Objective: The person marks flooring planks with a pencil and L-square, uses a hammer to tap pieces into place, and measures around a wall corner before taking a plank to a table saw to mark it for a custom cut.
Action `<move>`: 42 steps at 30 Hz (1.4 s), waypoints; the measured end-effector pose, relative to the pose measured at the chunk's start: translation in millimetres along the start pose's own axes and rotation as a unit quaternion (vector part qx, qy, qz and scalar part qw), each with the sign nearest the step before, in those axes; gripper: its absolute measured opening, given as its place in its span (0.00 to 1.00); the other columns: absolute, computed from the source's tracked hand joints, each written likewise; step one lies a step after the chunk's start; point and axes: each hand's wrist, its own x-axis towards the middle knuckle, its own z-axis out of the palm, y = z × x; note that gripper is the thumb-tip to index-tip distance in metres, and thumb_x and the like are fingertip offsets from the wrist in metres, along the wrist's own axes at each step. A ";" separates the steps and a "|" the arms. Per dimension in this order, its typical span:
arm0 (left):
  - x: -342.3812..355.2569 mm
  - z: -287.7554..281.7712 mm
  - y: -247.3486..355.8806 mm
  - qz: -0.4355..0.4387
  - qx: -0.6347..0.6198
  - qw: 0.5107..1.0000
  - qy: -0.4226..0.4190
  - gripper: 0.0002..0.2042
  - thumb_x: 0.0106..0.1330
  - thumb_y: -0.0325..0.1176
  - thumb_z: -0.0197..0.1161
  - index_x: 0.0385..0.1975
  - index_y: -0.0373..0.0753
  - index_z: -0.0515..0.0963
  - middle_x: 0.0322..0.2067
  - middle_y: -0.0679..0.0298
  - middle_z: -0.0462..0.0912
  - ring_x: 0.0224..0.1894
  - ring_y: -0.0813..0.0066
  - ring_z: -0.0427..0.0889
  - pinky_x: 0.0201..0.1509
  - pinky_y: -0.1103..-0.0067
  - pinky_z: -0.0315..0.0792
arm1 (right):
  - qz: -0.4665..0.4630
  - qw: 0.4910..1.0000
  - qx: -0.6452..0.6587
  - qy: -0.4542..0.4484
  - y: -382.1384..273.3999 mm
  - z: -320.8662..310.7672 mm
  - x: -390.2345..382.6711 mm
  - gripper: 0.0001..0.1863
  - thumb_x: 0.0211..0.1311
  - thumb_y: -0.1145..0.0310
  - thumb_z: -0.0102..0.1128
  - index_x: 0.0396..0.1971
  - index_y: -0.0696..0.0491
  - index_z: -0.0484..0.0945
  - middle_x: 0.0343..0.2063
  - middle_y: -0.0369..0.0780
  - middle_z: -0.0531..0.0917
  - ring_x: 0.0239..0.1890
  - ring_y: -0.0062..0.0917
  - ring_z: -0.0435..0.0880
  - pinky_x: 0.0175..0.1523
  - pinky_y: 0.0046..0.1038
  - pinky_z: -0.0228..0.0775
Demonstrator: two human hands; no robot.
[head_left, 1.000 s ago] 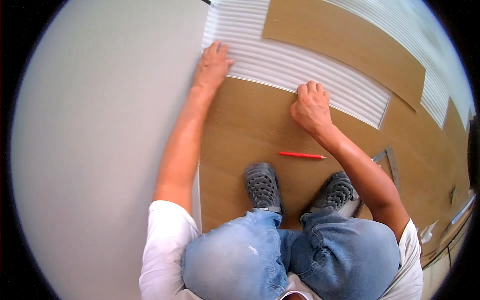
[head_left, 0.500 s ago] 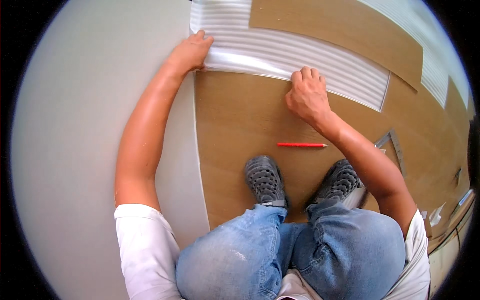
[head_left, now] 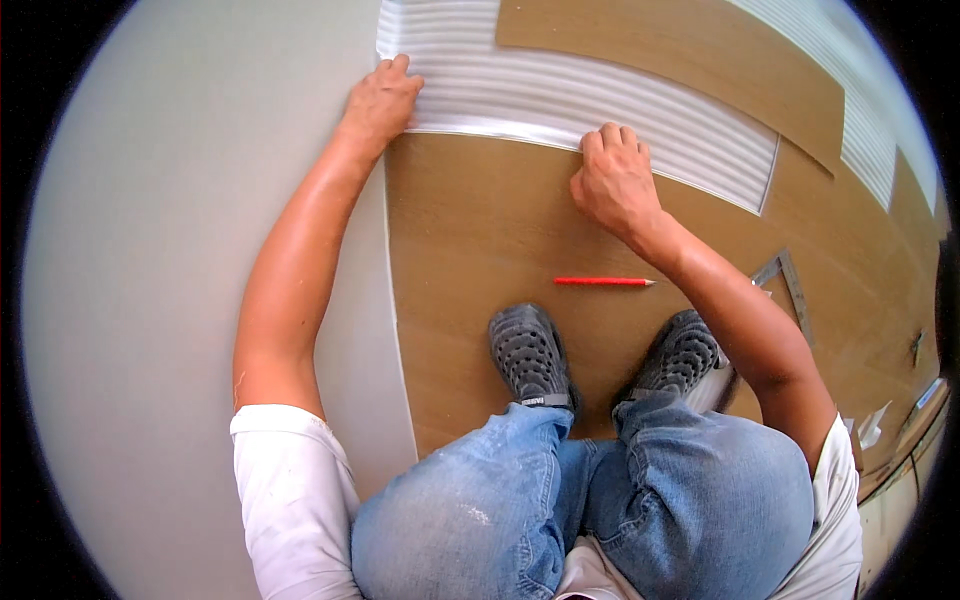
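Observation:
My left hand (head_left: 383,97) is curled on the left end of a white ribbed sheet (head_left: 550,95), at the edge of the pale wall (head_left: 180,250). My right hand (head_left: 612,172) has its fingers bent together on the sheet's near edge, farther right, where it meets the brown board surface (head_left: 480,220). The underside of both hands is hidden. Below my right hand a red pencil (head_left: 604,281) lies on the board.
A loose brown plank (head_left: 680,55) overlaps the sheet at the back, with more white ribbed material beyond. A metal square (head_left: 792,285) lies at the right near small scraps (head_left: 872,422). My grey clogs (head_left: 530,355) and bent knees occupy the lower middle, beside the wall.
My left hand and forearm have shifted leftward to the sheet's end at the wall. My right hand stays on the near edge. The whole view has shifted slightly, the sheet appearing higher.

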 end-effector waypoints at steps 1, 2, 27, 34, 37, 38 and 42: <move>-0.3 3.6 1.3 -0.009 0.015 1.000 0.026 0.10 0.56 0.28 0.66 0.38 0.37 0.81 0.44 0.54 0.76 0.52 0.53 0.78 0.51 0.62 0.79 | -0.002 1.000 0.005 0.010 0.7 -0.1 -0.1 0.15 0.48 0.65 0.64 0.34 0.58 0.78 0.39 0.47 0.78 0.46 0.41 0.76 0.49 0.43 0.69; 0.8 7.0 2.6 -0.018 0.030 0.998 0.053 0.08 0.59 0.28 0.63 0.37 0.38 0.81 0.44 0.54 0.76 0.51 0.53 0.78 0.50 0.62 0.79 | -0.001 1.000 0.003 0.010 2.1 0.8 -0.1 0.15 0.48 0.65 0.64 0.34 0.58 0.78 0.39 0.47 0.78 0.46 0.41 0.76 0.49 0.43 0.69; -2.1 -0.2 -5.6 0.059 0.149 0.986 0.043 0.06 0.54 0.21 0.61 0.21 0.41 0.81 0.39 0.64 0.79 0.45 0.65 0.78 0.50 0.72 0.74 | -0.015 1.000 0.013 0.018 2.0 -1.1 -0.7 0.10 0.49 0.69 0.61 0.31 0.58 0.77 0.36 0.48 0.77 0.42 0.41 0.76 0.48 0.42 0.67; 4.4 -2.7 -9.7 0.093 0.175 0.980 0.028 0.04 0.57 0.25 0.60 0.25 0.42 0.80 0.39 0.62 0.79 0.48 0.63 0.77 0.53 0.70 0.70 | 0.002 1.000 0.011 -0.004 3.6 -0.5 -1.7 0.11 0.50 0.68 0.61 0.32 0.58 0.78 0.38 0.48 0.78 0.44 0.42 0.77 0.48 0.43 0.67; 6.3 -2.6 -11.8 0.095 0.181 0.979 -0.008 0.04 0.61 0.27 0.58 0.28 0.42 0.81 0.41 0.61 0.79 0.49 0.62 0.77 0.55 0.68 0.70 | 0.005 1.000 0.024 -0.015 1.8 -4.2 -0.1 0.11 0.51 0.68 0.61 0.33 0.58 0.79 0.38 0.48 0.79 0.44 0.41 0.77 0.49 0.43 0.67; 8.1 -3.0 -11.7 0.093 0.182 0.979 -0.017 0.04 0.61 0.27 0.58 0.28 0.42 0.81 0.41 0.61 0.79 0.50 0.62 0.77 0.55 0.68 0.70 | 0.006 1.000 0.024 -0.015 1.6 -5.3 0.2 0.11 0.51 0.68 0.61 0.33 0.58 0.79 0.38 0.48 0.79 0.44 0.41 0.77 0.49 0.43 0.67; 9.3 -9.0 -10.2 0.105 0.195 0.974 -0.047 0.04 0.60 0.27 0.59 0.30 0.41 0.81 0.43 0.60 0.78 0.51 0.62 0.77 0.56 0.68 0.70 | 0.010 0.999 0.036 0.002 1.9 -7.0 -0.2 0.08 0.50 0.71 0.58 0.30 0.59 0.76 0.37 0.49 0.78 0.43 0.43 0.76 0.48 0.43 0.67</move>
